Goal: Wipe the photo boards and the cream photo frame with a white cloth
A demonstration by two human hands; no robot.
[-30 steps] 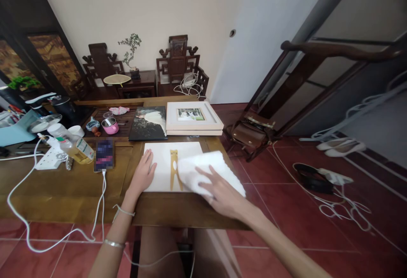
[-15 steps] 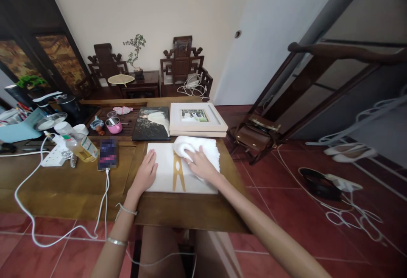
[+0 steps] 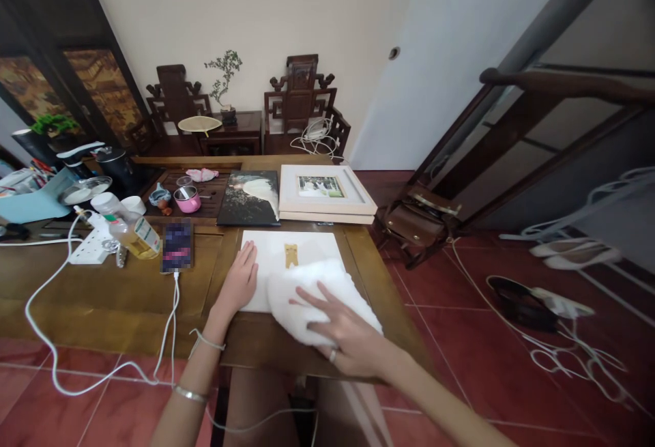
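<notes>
A white rectangular panel [image 3: 260,273] lies flat on the wooden table near its front edge. On it is a tan, forked piece [image 3: 291,254], its lower part hidden by a white fluffy towel [image 3: 301,310]. My left hand [image 3: 240,280] rests flat along the panel's left edge, fingers stretched out. The towel is bunched under my right hand [image 3: 342,327], which grips it with fingers pressed into the cloth and wears a ring. The towel covers the panel's lower right and hangs past its near edge.
Behind the panel lie a dark picture [image 3: 248,198] and stacked pale picture frames [image 3: 327,194]. To the left are a phone [image 3: 177,246] on a cable, an oil-coloured bottle [image 3: 136,235], a power strip [image 3: 92,248] and a pink cup [image 3: 187,198]. A wooden chair with a brown bag [image 3: 417,222] stands right.
My right hand has drawn the towel from the panel's far right toward me, spreading it over the near edge. The tan piece's top now shows and its legs are covered. My left hand stays put.
</notes>
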